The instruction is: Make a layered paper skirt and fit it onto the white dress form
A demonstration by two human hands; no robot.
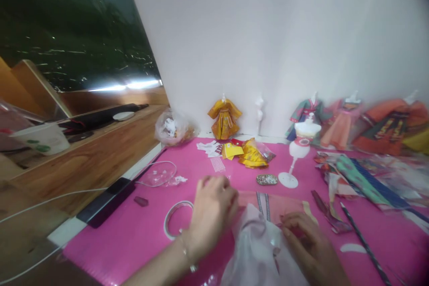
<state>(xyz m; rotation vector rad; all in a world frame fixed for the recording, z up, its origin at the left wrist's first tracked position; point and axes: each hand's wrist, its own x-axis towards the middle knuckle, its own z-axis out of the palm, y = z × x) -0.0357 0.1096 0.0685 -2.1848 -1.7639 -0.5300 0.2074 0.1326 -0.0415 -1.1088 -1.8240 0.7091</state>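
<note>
A piece of pink cloth with a grey patterned stripe lies on the pink mat. In front of it, sheer whitish fabric bunches up toward me. My left hand, a bracelet at its wrist, is slightly blurred at the cloth's left end. Its fingers are curled in; what they hold, if anything, is hidden. On the other side my right hand has thumb and fingers closed on the cloth near its pale right edge. A roll of tape lies just left of my left hand.
Behind the cloth are a patterned oval piece, a white mannequin stand and yellow fabric pieces. Small dressed forms, including a golden robe, line the wall. A striped pencil lies right; a phone lies left.
</note>
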